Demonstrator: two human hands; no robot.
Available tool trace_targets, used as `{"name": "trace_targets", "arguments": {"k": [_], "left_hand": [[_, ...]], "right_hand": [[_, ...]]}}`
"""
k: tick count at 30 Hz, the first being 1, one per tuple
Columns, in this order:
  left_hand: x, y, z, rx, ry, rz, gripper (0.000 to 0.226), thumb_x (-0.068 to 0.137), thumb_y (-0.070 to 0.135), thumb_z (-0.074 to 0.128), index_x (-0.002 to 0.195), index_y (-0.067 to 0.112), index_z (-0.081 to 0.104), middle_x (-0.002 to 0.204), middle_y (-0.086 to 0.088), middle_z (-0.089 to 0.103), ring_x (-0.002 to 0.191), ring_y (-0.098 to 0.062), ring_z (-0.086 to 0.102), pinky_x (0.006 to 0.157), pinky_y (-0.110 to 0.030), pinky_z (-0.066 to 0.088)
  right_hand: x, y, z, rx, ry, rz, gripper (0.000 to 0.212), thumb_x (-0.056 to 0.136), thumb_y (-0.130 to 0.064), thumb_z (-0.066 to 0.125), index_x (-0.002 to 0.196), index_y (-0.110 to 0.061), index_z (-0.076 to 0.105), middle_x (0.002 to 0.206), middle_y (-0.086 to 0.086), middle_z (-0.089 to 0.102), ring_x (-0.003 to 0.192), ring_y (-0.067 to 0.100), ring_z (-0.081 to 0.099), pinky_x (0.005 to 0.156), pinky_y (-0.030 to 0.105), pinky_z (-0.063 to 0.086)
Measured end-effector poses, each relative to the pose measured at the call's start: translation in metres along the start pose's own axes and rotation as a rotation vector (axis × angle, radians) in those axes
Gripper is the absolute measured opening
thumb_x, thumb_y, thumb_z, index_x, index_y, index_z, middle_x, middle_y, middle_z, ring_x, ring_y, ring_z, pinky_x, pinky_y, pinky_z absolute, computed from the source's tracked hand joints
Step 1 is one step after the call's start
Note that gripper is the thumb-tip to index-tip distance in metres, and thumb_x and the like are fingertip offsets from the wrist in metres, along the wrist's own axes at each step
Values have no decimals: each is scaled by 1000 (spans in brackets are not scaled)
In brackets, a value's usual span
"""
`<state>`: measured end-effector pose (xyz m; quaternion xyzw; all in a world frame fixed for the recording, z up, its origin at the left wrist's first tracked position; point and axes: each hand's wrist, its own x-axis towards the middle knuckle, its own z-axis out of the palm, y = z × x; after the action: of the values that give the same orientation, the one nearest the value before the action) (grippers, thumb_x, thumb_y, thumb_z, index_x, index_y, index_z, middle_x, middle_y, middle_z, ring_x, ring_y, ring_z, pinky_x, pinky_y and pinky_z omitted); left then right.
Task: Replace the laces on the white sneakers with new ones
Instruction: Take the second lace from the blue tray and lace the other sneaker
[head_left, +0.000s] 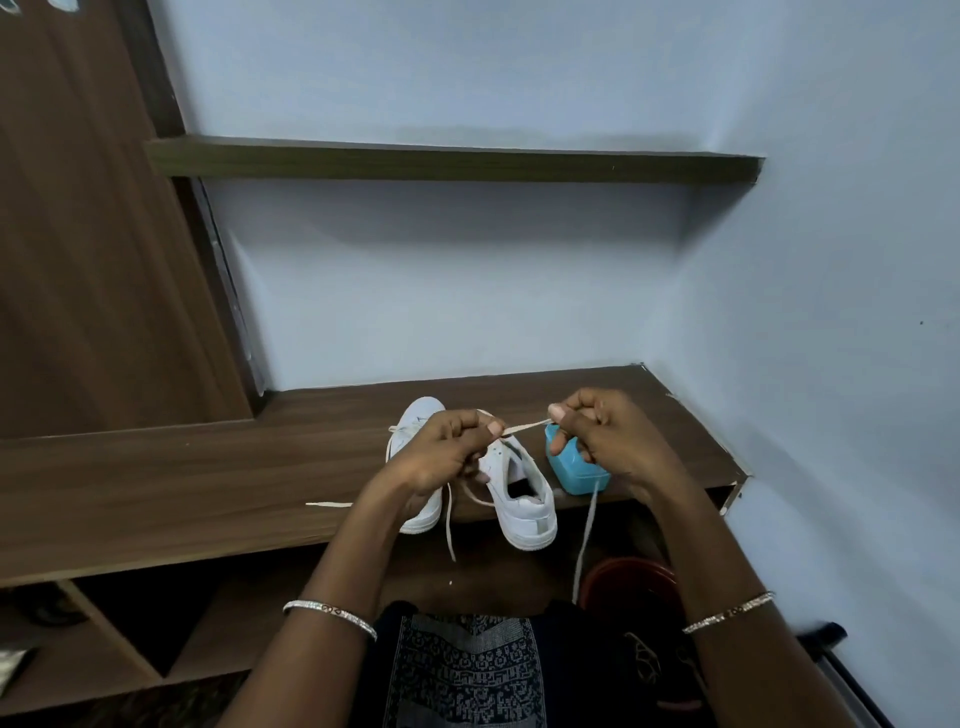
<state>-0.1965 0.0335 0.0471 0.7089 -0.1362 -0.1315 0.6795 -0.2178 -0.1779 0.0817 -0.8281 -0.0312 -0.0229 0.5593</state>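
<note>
As the lace (524, 427) is stretched taut just above the white sneaker (527, 501), left hand (441, 452) and right hand (602, 436) fingers (557, 413) pinch it, probably straightening it for threading.

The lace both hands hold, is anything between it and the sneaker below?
Nothing visible. The lace, pinched by the left hand and right hand, spans just above the sneaker; the blue box sits beside.

Smooth white sneakers (525, 501), leather-look, faintly glossy. Flat woven cloth lace (525, 428), off-white, matt. Dark wood-grain bench (156, 483), smooth, low sheen. Glossy blue plastic box (574, 475) at right. Shiny metal bangles (332, 614). Matt pale-blue painted wall (467, 286) at far side.
</note>
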Motion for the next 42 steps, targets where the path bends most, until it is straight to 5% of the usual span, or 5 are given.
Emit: {"name": "trace_targets", "arguments": {"k": [9,22,25,34,42], "left_hand": [[-23,-27,-51,75,168,-113,36,90,42,62,82,9,72,60,-6,44,50,-10,27,47,-21,25],[-28,-9,-32,-423,173,-119,16,103,15,48,114,4,53,99,-23,74,81,-24,75,71,-29,62],[-24,-2,-20,-399,158,-54,19,104,11,46,121,7,52,104,-24,72,91,-27,74,81,-32,60],[-15,7,-5,-355,135,-51,28,104,8,43,115,4,68,116,-11,72,106,-19,70,82,-30,59],[-9,-19,-29,34,240,-78,21,98,8,56,111,18,70,103,1,73,101,-15,61,87,-34,50]], "right_hand": [[9,39,-35,-193,313,-5,20,98,-32,60,90,-14,66,70,0,74,58,14,56,64,31,46],[7,49,22,-373,261,38,7,86,-21,73,86,-24,66,77,-14,65,78,10,62,69,23,44],[-2,25,46,-222,246,-107,8,87,-28,74,84,-21,70,83,-14,70,74,0,64,63,8,43],[-26,4,98,287,-88,32,24,88,-16,75,97,3,64,77,12,73,73,21,69,74,44,56],[-25,-1,64,563,-91,154,13,88,-5,70,101,-8,67,77,15,73,63,16,65,65,25,55]]}}
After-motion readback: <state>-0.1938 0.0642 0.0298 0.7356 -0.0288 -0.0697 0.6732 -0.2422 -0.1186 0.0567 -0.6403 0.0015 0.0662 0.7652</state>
